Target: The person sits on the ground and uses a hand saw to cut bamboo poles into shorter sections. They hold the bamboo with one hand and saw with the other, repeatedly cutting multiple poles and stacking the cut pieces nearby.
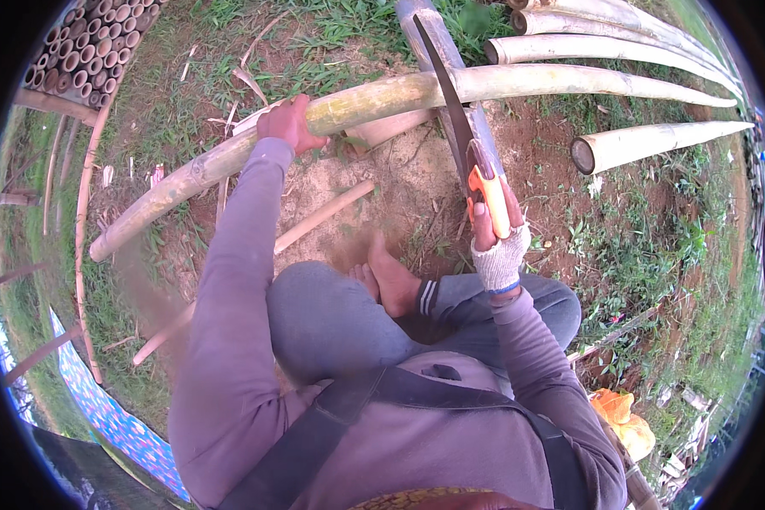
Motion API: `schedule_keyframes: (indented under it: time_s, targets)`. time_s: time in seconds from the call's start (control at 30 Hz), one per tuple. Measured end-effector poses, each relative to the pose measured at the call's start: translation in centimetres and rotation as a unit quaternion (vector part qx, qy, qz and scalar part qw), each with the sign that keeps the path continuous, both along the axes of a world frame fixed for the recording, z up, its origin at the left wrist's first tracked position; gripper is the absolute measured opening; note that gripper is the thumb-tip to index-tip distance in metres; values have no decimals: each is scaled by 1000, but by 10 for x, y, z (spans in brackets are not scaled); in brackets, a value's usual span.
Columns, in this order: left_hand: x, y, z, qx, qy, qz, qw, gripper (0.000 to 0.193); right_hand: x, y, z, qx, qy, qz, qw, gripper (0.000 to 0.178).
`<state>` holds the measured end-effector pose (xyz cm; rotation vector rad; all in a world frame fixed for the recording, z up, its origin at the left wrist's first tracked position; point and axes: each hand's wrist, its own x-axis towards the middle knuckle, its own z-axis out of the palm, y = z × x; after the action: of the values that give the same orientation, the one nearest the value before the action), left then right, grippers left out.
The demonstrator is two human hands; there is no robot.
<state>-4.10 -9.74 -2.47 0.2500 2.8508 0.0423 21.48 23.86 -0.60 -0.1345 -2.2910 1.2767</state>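
A long pale bamboo pole point(357, 104) lies across in front of me, resting over a thicker grey pole point(487, 136) that runs away from me. My left hand point(291, 126) is wrapped over the bamboo pole, left of that support. In my right hand point(499, 229), which wears a white fingerless glove, I grip a handsaw point(488, 195) by its orange handle. The saw's dark curved blade points away from me and crosses the bamboo pole just above the support. Whether its teeth have entered the bamboo cannot be made out.
Several cut bamboo poles point(561, 48) lie at the far right, with another pole point(654, 144) nearer. Stacked bamboo pieces point(85, 47) fill the far left corner. A thin stick point(323, 217) lies by my bent knees. An orange plastic bag point(625, 421) sits at the lower right.
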Motion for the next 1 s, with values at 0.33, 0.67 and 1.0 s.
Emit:
schedule_keyframes:
  time_s: [0.33, 0.67, 1.0]
  targets:
    - [-5, -6, -1, 19, 9, -12, 1000, 85, -4, -9, -6, -15, 10, 12, 1000, 54]
    - [-5, -6, 1, 19, 12, -19, 1000, 83, 4, -14, -19, -64, -18, 9, 998, 55]
    - [-5, -12, -6, 15, 11, -19, 1000, 84, 1, -25, -5, -18, -8, 11, 1000, 52]
